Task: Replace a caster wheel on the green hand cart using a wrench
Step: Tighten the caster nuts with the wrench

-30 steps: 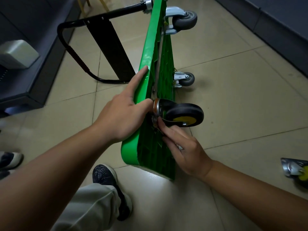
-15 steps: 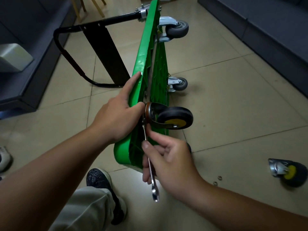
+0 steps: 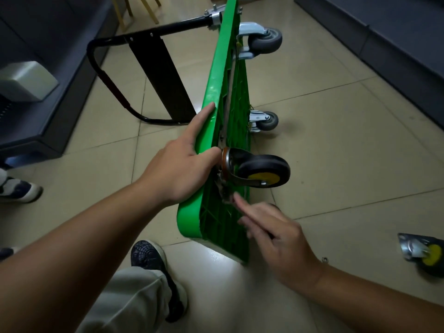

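Observation:
The green hand cart stands on its long edge on the tiled floor. My left hand grips its upper edge, thumb beside the mounting plate of a black caster with a yellow hub. My right hand is blurred just below that plate, index finger stretched toward it. A short metal piece, the end of the wrench, shows between the fingertip and the plate; the rest of it is hidden by the hand. Another yellow-hubbed caster lies loose on the floor at the right.
Two grey casters stick out of the cart farther along. Its black handle lies folded to the left. A small washer sits on the tiles. My shoe, another person's shoe and dark furniture border the floor.
My right hand has swung the wrench from hanging down in front of the cart to low under the caster plate, so its shaft is now hidden. My left hand keeps its grip.

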The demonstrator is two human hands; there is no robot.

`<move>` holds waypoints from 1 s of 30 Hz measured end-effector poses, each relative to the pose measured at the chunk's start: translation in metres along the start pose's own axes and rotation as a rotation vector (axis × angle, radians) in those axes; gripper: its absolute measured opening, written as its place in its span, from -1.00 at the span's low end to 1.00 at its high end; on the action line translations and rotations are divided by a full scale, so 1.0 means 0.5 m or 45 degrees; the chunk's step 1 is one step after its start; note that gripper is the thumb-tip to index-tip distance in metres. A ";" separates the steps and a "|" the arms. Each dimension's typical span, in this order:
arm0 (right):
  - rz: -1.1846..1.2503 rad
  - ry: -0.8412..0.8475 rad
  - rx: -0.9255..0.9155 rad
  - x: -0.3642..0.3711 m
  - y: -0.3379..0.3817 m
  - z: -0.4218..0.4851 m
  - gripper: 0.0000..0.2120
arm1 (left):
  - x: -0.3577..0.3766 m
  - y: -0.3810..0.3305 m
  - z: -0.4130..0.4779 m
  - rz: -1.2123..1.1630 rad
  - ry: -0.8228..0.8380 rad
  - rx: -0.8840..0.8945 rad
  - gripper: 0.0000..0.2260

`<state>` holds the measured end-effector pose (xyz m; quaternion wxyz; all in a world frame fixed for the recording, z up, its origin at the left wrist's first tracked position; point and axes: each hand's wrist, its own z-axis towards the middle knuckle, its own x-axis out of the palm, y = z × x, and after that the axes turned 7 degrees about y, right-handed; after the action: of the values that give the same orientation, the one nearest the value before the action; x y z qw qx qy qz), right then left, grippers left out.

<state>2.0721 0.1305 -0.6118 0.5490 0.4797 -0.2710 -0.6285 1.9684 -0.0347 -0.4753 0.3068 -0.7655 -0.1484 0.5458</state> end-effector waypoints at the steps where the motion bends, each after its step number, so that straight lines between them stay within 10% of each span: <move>1: -0.029 -0.063 -0.032 0.001 -0.010 0.011 -0.60 | 0.001 0.001 0.001 -0.007 0.007 0.005 -0.30; 17: 0.044 0.073 -0.129 0.053 -0.066 0.045 -0.49 | 0.004 0.007 0.002 0.002 -0.042 -0.006 -0.32; 30: 1.051 0.025 0.623 0.032 0.134 0.047 -0.55 | 0.007 -0.011 -0.002 0.046 -0.059 -0.027 -0.31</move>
<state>2.0809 0.0941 -0.5493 0.6263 0.4529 -0.5736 -0.2714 1.9713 -0.0287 -0.4742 0.2851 -0.7585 -0.1473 0.5671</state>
